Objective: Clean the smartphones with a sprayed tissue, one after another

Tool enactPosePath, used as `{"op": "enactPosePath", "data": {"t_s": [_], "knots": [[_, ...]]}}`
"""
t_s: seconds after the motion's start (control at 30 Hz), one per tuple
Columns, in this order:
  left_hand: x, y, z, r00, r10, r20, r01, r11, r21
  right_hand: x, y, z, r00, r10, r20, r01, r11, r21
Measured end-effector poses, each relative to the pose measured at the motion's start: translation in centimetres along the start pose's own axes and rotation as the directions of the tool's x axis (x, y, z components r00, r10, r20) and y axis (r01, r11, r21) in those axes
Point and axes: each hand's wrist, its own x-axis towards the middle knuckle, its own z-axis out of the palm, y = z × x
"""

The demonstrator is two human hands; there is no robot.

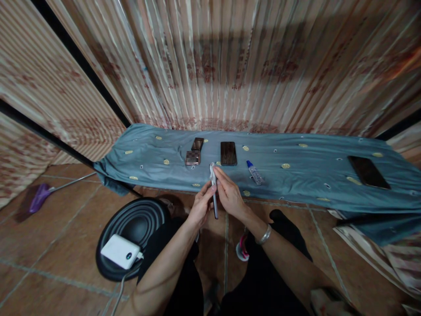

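Note:
A thin phone point(215, 208), seen nearly edge-on, is held over the front edge of the cloth-covered surface. My left hand point(201, 203) is closed around its left side, with the thumb along it. From the right, my right hand point(230, 194) presses its closed fingers against the phone's upper part. A crumpled whitish cloth point(212, 172) lies between my fingers and the phone, partly hidden. Just beyond my hands lie a dark phone point(228, 153) and a small folding device point(193, 157) with two panels. A clear bottle with a blue cap point(254, 172) lies to the right.
A larger dark phone or tablet point(369, 172) is far right on the blue-green patterned cloth point(296, 175). At lower left, a white power bank point(120, 251) with a cable sits on a round black stool point(138, 215). A purple broom or brush point(41, 197) is on the tiled floor.

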Motion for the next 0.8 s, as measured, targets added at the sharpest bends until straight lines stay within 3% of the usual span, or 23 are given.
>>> {"op": "enactPosePath", "data": {"t_s": [0.23,0.8], "knots": [[-0.4,-0.6,-0.1,0.993,-0.065,0.095,0.065,0.998,0.007,0.8,1.0,-0.9,0.997,0.077,-0.029,-0.075,0.996,0.051],[-0.7,0.3,0.1,0.991,-0.05,0.127,0.055,0.998,-0.034,0.9,1.8,0.1,0.977,0.214,-0.021,-0.209,0.969,0.131]]}}
